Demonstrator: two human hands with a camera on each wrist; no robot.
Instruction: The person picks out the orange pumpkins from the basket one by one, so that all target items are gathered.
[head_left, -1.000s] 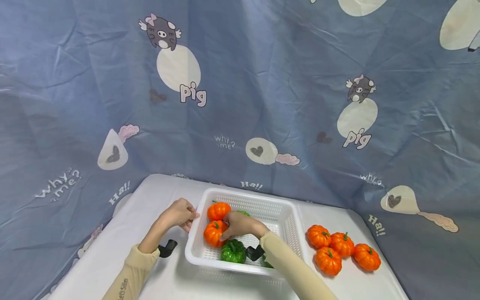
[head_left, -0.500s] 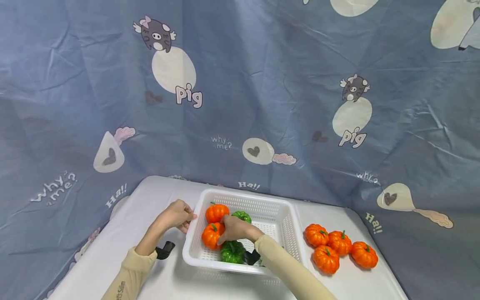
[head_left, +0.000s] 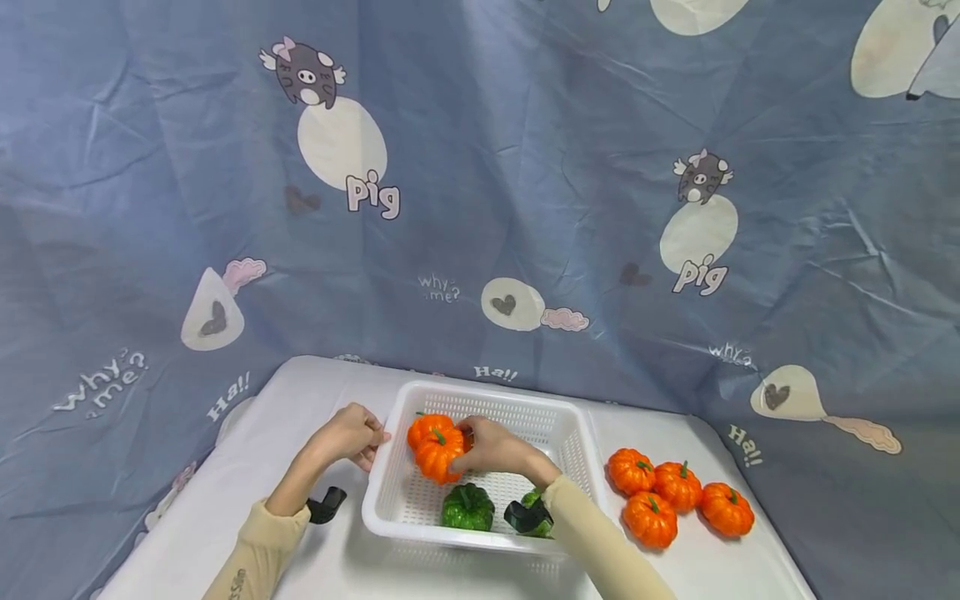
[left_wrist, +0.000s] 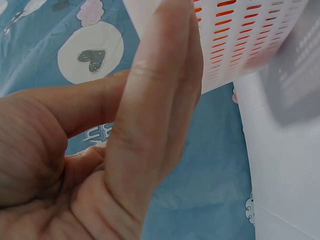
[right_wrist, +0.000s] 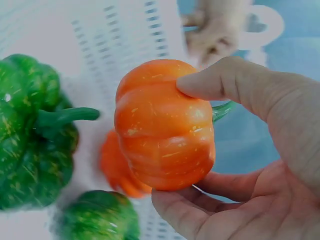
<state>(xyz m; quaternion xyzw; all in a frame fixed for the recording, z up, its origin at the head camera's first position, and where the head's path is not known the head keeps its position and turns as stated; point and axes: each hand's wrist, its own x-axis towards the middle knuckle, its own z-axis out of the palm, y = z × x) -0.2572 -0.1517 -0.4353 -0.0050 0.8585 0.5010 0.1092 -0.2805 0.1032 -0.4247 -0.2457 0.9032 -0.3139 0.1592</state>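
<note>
In my right hand point(head_left: 495, 446) is a small orange pumpkin point(right_wrist: 162, 125), pinched between thumb and fingers inside the white perforated basket point(head_left: 427, 530). It overlaps a second orange pumpkin point(head_left: 426, 426) in the head view; the right wrist view shows that one lower, blurred behind it. Two green pumpkins show nearer the basket's front: one point(head_left: 467, 507) is in plain sight, the other point(head_left: 542, 527) partly covered by a black wrist mount. My left hand point(head_left: 347, 435) holds the basket's left rim at its fingertips. Up close, its fingers point(left_wrist: 150, 100) lie against the outer wall, the thumb tip hidden behind them.
Several orange pumpkins point(head_left: 651, 520) lie grouped on the white table point(head_left: 360, 558) to the right of the basket. A blue printed cloth point(head_left: 480, 208) hangs behind the table and along its sides.
My right hand has picked up the nearer orange pumpkin and raised it, so it now overlaps the other. The left hand stays at the rim. The head view has shifted slightly.
</note>
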